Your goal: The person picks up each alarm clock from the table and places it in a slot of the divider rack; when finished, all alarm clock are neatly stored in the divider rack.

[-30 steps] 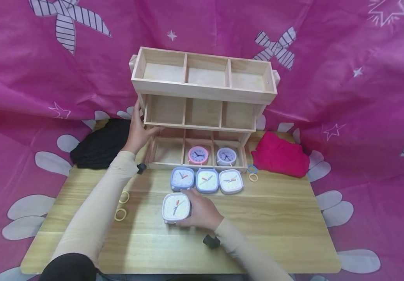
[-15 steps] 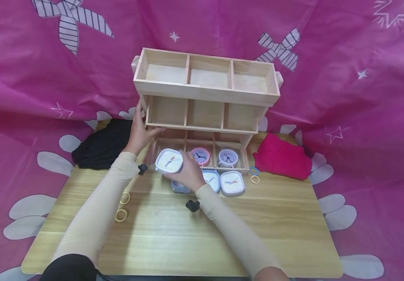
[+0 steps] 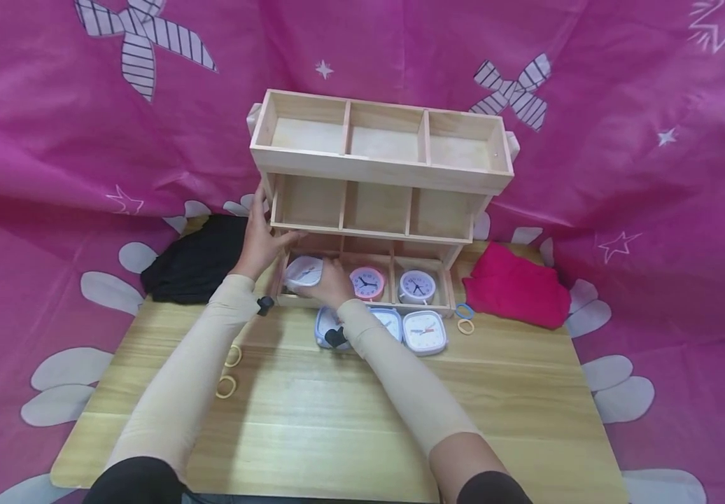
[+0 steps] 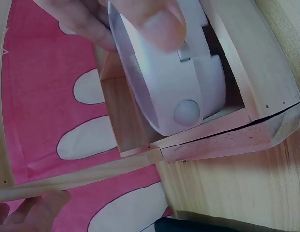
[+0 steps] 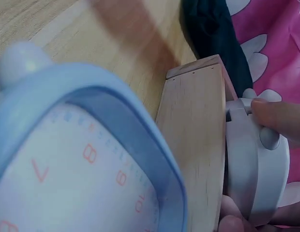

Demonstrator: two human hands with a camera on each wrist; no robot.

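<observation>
My right hand (image 3: 334,283) grips a white square alarm clock (image 3: 304,271) at the left compartment of the bottom tier of a wooden three-tier organizer (image 3: 381,168). In the left wrist view the clock (image 4: 174,72) sits tilted, partly inside the compartment walls. My left hand (image 3: 258,245) holds the organizer's left side, its thumb on the middle tier's edge. A pink round alarm clock (image 3: 367,283) occupies the bottom middle compartment, and a lavender round one (image 3: 417,287) the right. Before the organizer lie a blue clock (image 3: 327,326), partly behind my right wrist, another blue clock (image 3: 389,322) and a white clock (image 3: 425,332).
A black cloth (image 3: 195,262) lies left of the organizer, a red cloth (image 3: 516,283) right. Yellow rings (image 3: 227,386) lie on the wooden table (image 3: 337,434) at left; a blue ring (image 3: 465,311) and a tan ring (image 3: 466,327) at right. Pink curtain (image 3: 388,42) hangs behind.
My right hand has lifted the white clock from the table, carried it forward over the blue clock and lowered it into the bottom left compartment. My left hand has kept its hold on the organizer.
</observation>
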